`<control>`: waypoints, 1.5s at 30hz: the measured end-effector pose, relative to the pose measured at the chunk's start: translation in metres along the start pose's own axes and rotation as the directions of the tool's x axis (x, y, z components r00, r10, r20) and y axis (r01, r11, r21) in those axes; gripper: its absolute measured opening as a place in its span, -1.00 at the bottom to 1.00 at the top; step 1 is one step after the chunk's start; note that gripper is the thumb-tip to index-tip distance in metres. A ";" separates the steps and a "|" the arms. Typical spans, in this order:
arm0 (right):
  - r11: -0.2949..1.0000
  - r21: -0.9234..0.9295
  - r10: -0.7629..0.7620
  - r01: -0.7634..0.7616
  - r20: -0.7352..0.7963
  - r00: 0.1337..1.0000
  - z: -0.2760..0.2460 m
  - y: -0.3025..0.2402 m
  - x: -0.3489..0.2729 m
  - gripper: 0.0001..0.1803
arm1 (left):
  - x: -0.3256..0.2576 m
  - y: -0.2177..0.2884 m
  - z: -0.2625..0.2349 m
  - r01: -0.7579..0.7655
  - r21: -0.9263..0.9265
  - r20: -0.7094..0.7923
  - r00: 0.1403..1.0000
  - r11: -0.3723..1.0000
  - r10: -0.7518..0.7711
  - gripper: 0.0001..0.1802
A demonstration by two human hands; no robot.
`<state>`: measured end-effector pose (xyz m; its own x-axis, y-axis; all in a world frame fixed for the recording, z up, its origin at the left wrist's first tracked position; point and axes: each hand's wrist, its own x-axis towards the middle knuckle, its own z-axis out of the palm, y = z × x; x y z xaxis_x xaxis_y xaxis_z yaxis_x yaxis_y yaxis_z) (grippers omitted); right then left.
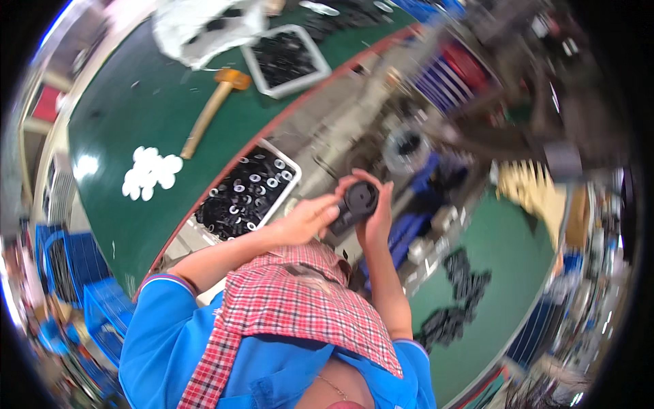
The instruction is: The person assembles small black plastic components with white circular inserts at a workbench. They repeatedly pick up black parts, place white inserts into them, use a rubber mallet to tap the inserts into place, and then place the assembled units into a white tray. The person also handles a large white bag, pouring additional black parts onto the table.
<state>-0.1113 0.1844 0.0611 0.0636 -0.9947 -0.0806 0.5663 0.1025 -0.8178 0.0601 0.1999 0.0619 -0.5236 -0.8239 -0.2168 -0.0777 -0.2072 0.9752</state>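
Observation:
A black plastic part with a round, cup-like end (360, 200) is held up in front of my apron between both hands. My right hand (381, 211) is wrapped round its far and right sides, fingers curled along the rim. From the left, my left hand (306, 219) grips the narrower near end of the same part, fingers pressed together. Just left of my hands stands a white bin (291, 178) of small black pieces and white rings. Motion smears the picture somewhat, so the part's finer detail cannot be made out.
On the green table to the left lie a wooden-handled mallet (204, 119) and a pile of white discs (150, 172). Farther back are a white tray (321, 73) of black pieces and a white plastic bag (197, 34). Black parts (449, 320) lie on the right-hand green surface.

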 end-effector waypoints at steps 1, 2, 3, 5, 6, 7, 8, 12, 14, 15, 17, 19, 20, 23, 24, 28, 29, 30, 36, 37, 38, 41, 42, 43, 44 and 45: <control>0.997 0.054 0.065 -0.063 -0.033 0.997 0.009 0.013 0.011 -0.32 | -0.004 -0.003 -0.013 0.003 -0.010 -0.019 1.000 1.000 -0.003 -0.52; 0.978 0.147 0.157 -0.151 -0.031 0.987 0.024 0.019 0.020 -0.35 | -0.006 -0.007 -0.028 0.010 -0.024 -0.036 0.999 1.000 -0.011 -0.53; 0.966 0.147 0.216 -0.211 -0.018 0.976 0.033 0.031 0.030 -0.36 | -0.009 -0.008 -0.048 0.002 0.001 -0.019 1.000 1.000 -0.002 -0.54; 0.948 0.115 0.299 -0.296 -0.008 0.954 0.048 0.051 0.047 -0.36 | -0.017 -0.017 -0.080 -0.001 0.045 -0.002 1.000 0.999 0.001 -0.55; 0.942 0.090 0.325 -0.323 -0.008 0.946 0.056 0.060 0.054 -0.36 | -0.019 -0.018 -0.094 -0.001 0.023 0.016 1.000 1.000 0.000 -0.54; 0.936 0.057 0.348 -0.347 -0.024 0.937 0.059 0.072 0.065 -0.35 | -0.020 -0.017 -0.109 0.040 0.007 0.011 0.999 0.999 -0.040 -0.58; 0.925 0.071 0.376 -0.373 -0.032 0.926 0.065 0.080 0.075 -0.34 | -0.018 -0.015 -0.123 0.082 -0.008 0.014 0.997 0.997 -0.082 -0.62; 0.906 0.073 0.419 -0.416 -0.028 0.908 0.091 0.091 0.115 -0.30 | 0.021 -0.008 -0.233 -0.105 0.428 -0.066 0.987 0.898 0.146 -0.76; 0.902 0.008 0.432 -0.432 -0.035 0.901 0.093 0.098 0.132 -0.30 | 0.061 -0.006 -0.298 -0.063 0.584 -0.389 0.853 0.809 0.347 -0.71; 0.899 -0.059 0.433 -0.434 -0.035 0.901 0.091 0.106 0.139 -0.31 | 0.086 0.003 -0.337 -0.036 0.661 -0.425 0.805 0.749 0.414 -0.67; 0.868 -0.175 0.469 -0.464 -0.013 0.883 0.095 0.123 0.157 -0.33 | 0.136 -0.022 -0.412 0.091 0.800 -0.516 0.608 0.593 0.603 -0.55; 0.853 -0.192 0.503 -0.485 0.061 0.862 0.108 0.139 0.176 -0.31 | 0.186 -0.028 -0.473 0.278 0.823 -0.563 0.520 0.496 0.643 -0.46; 0.839 -0.166 0.536 -0.518 0.087 0.840 0.115 0.149 0.188 -0.30 | 0.214 -0.025 -0.493 0.421 0.804 -0.584 0.427 0.419 0.691 -0.47; 0.812 -0.128 0.580 -0.569 0.073 0.811 0.126 0.184 0.214 -0.31 | 0.279 0.010 -0.542 0.584 0.713 -0.700 0.623 0.388 0.349 -0.54; 0.794 -0.118 0.604 -0.596 0.035 0.797 0.127 0.194 0.220 -0.33 | 0.292 0.013 -0.552 0.616 0.703 -0.709 0.647 0.354 0.282 -0.54; 0.772 -0.138 0.625 -0.620 -0.010 0.780 0.126 0.194 0.224 -0.34 | 0.327 0.006 -0.595 0.674 0.714 -0.700 0.676 0.192 0.230 -0.57; 0.769 -0.145 0.627 -0.622 -0.015 0.779 0.125 0.197 0.222 -0.35 | 0.331 0.002 -0.605 0.675 0.719 -0.693 0.683 0.165 0.231 -0.57; 0.769 -0.151 0.626 -0.621 -0.016 0.779 0.126 0.197 0.223 -0.36 | 0.334 0.001 -0.616 0.674 0.727 -0.684 0.690 0.134 0.236 -0.58; 0.736 -0.135 0.671 -0.663 0.015 0.741 0.125 0.189 0.228 -0.39 | 0.301 0.007 -0.649 0.554 0.830 -0.537 0.763 0.065 0.360 -0.61; 0.737 -0.125 0.670 -0.664 0.006 0.742 0.126 0.190 0.230 -0.38 | 0.299 0.013 -0.646 0.488 0.870 -0.469 0.784 0.063 0.406 -0.61; 0.740 -0.116 0.666 -0.663 -0.013 0.746 0.126 0.191 0.231 -0.38 | 0.297 0.018 -0.643 0.408 0.911 -0.390 0.801 0.063 0.454 -0.62; 0.730 -0.126 0.679 -0.672 0.014 0.734 0.125 0.190 0.230 -0.37 | 0.237 0.034 -0.632 0.242 0.968 -0.231 0.774 0.063 0.590 -0.63; 0.734 -0.119 0.675 -0.669 0.015 0.738 0.124 0.191 0.230 -0.36 | 0.227 0.038 -0.624 0.182 0.981 -0.186 0.757 0.072 0.626 -0.63; 0.737 -0.122 0.672 -0.665 0.020 0.740 0.123 0.192 0.230 -0.36 | 0.215 0.038 -0.617 0.147 0.985 -0.167 0.731 0.086 0.662 -0.63; 0.740 -0.123 0.669 -0.662 0.024 0.743 0.122 0.194 0.229 -0.35 | 0.205 0.035 -0.610 0.128 0.986 -0.164 0.707 0.104 0.688 -0.64; 0.739 -0.117 0.670 -0.663 0.031 0.742 0.121 0.195 0.228 -0.36 | 0.192 0.027 -0.604 0.173 0.975 -0.219 0.676 0.137 0.703 -0.64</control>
<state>0.1130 -0.0221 -0.0481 0.4520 -0.6688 -0.5903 0.2805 0.7347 -0.6176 0.4702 -0.2829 0.0198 -0.2230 -0.8186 0.5293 -0.9287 0.3434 0.1398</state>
